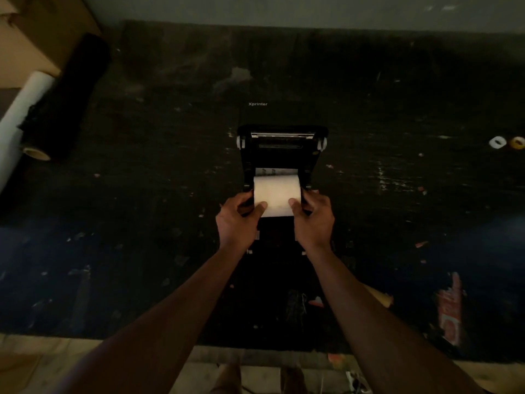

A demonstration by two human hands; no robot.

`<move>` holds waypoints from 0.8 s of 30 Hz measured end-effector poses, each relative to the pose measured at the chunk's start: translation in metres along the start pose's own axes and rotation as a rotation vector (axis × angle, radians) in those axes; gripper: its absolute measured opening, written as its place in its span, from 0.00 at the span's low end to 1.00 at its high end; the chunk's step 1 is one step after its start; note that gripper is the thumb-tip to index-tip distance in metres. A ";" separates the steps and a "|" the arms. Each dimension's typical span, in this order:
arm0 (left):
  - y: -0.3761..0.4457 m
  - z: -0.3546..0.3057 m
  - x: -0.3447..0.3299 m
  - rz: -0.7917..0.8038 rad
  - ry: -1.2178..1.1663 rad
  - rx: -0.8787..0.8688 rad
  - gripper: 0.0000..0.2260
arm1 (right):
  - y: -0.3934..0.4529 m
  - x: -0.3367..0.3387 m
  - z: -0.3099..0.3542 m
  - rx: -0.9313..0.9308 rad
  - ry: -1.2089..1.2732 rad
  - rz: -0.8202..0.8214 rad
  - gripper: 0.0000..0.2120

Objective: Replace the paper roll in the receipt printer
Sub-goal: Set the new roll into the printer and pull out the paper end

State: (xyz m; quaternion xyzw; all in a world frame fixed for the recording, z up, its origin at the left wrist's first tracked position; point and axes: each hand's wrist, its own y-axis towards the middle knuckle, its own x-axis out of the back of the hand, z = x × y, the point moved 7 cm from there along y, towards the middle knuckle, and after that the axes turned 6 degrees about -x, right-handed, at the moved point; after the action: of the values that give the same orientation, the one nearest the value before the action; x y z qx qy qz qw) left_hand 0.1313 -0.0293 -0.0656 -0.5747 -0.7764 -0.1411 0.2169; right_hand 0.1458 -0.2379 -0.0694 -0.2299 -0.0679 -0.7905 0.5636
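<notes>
A black receipt printer (281, 155) marked Xprinter stands in the middle of a dark table, its lid swung open and back. A white paper roll (277, 191) sits at the mouth of the printer's paper bay. My left hand (240, 220) grips the roll's left end, thumb on its front face. My right hand (312, 220) grips the right end the same way. A loose flap of paper hangs down from the roll between my thumbs.
A large white roll (20, 118) and a black roll (68, 98) lie at the far left beside a cardboard box (34, 32). Two small rings, one white (497, 142) and one yellow (516, 143), lie at the right. Paper scraps dot the table (142, 223).
</notes>
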 end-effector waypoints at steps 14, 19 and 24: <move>0.001 0.007 -0.005 0.047 0.095 -0.033 0.15 | -0.007 0.000 -0.004 -0.027 -0.138 0.015 0.18; -0.006 0.017 -0.003 -0.004 -0.012 0.084 0.13 | -0.013 0.014 -0.003 -0.142 -0.080 -0.022 0.13; -0.011 0.026 0.002 -0.034 -0.137 0.186 0.08 | -0.022 0.018 -0.007 -0.209 0.032 -0.045 0.07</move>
State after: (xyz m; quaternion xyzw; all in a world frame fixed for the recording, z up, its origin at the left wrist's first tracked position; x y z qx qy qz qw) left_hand 0.1160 -0.0190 -0.0871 -0.5473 -0.8087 -0.0326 0.2131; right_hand 0.1184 -0.2481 -0.0644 -0.2731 0.0188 -0.8092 0.5198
